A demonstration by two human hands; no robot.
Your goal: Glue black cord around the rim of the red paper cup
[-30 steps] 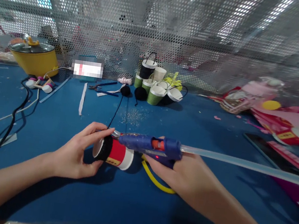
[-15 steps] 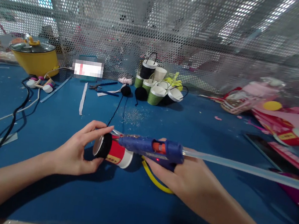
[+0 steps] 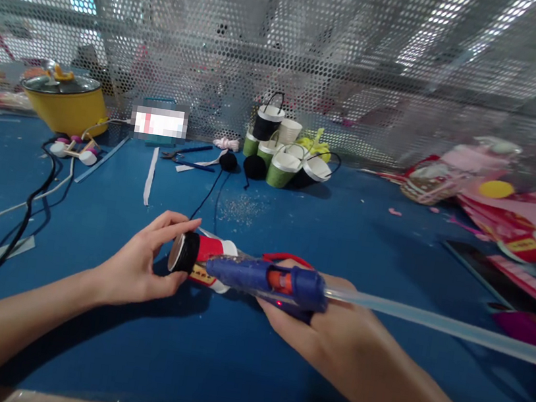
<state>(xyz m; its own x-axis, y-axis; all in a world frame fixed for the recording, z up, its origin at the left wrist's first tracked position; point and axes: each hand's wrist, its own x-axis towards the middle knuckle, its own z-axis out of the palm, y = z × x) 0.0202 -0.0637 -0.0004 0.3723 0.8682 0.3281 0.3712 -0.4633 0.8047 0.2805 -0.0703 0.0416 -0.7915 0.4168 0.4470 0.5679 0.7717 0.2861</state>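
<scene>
My left hand pinches a paper cup by its base end, with the cup lying on its side. The cup is red and white with a yellow label, and black yarn is wound around the end between my fingers. From there a black strand leads back to a ball of yarn. My right hand grips a blue glue gun with a long clear glue stick in its rear. The gun's nozzle is at the cup beside the yarn band and hides part of the cup.
Several small green and black cup baskets stand at the back by the perforated metal screen. Pliers lie left of them. A yellow pot and cables are at the left. Pink and red craft pieces crowd the right.
The glue gun's nozzle has moved down across the cup, from its upper side to nearer the label. The cup appears turned a little. Both hands keep their holds.
</scene>
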